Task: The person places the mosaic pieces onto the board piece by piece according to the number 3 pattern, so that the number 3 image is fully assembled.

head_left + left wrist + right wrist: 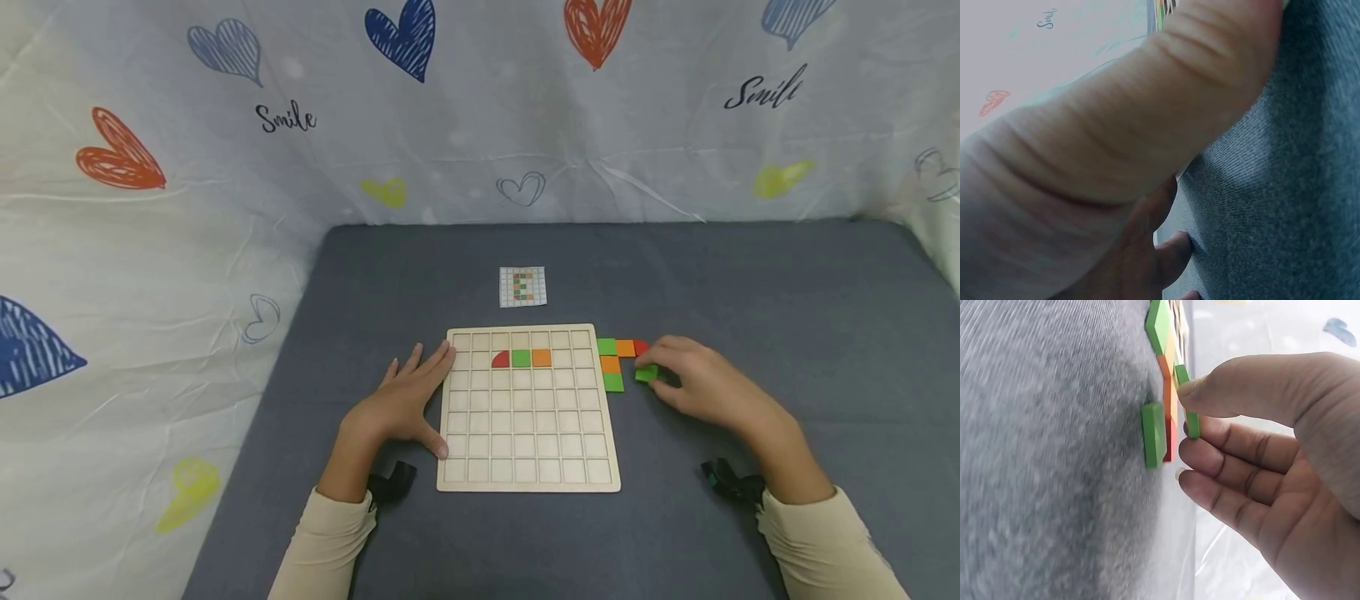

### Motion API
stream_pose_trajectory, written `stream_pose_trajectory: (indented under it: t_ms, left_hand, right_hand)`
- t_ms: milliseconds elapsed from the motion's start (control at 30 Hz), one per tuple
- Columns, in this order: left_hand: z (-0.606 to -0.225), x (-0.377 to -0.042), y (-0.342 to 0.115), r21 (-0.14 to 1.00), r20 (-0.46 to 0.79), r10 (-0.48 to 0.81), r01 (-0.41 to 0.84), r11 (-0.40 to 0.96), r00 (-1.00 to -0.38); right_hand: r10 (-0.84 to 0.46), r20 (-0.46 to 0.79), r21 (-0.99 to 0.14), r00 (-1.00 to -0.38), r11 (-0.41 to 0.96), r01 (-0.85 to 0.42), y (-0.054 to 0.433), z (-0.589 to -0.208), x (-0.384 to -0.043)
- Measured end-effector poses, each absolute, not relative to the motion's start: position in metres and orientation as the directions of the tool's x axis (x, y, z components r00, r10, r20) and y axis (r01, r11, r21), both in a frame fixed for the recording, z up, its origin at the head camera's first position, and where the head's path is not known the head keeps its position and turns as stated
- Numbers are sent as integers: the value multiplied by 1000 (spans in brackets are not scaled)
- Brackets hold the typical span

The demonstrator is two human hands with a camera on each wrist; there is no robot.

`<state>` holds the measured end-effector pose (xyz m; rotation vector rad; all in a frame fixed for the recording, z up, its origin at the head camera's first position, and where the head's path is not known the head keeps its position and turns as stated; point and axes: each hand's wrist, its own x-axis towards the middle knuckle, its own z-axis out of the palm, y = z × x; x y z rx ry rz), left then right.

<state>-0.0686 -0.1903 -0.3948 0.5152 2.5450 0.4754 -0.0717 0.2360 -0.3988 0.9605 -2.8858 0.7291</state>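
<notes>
My left hand point(408, 396) lies spread along the left edge of a pale wooden grid board point(528, 487), its fingertips and thumb touching the rim. In the second row of the grid sit a red quarter-round tile point(501, 360), a green square tile point(521, 358) and an orange square tile point(541, 357). Just right of the board, my right hand point(693, 379) pinches a thin green tile point(1193, 425) between thumb and fingers. Below the pinched tile in the right wrist view, another green tile point(1154, 434) lies on the grey cloth.
Several loose tiles lie along the board's right side, among them an orange tile point(625, 348), a red tile point(640, 347) and a green tile point(613, 382). A small printed pattern card point(522, 300) lies beyond the board. Behind the table hangs a heart-patterned curtain point(465, 125).
</notes>
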Motion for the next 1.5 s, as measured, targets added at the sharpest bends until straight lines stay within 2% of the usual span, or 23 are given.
stream_pose_trajectory:
  t_ms: [300, 1267, 1500]
  left_hand:
    - [-396, -69, -191, 418, -395, 444, 273, 867, -804]
    - [-395, -67, -190, 429, -392, 442, 265, 864, -807]
    - [-394, -67, -190, 430, -388, 441, 264, 863, -809]
  right_hand:
    - [-612, 183, -435, -770, 652, -621, 223, -396, -76]
    - [-692, 197, -468, -694, 555, -687, 173, -400, -89]
    - [-740, 243, -463, -628, 480, -745, 154, -402, -95]
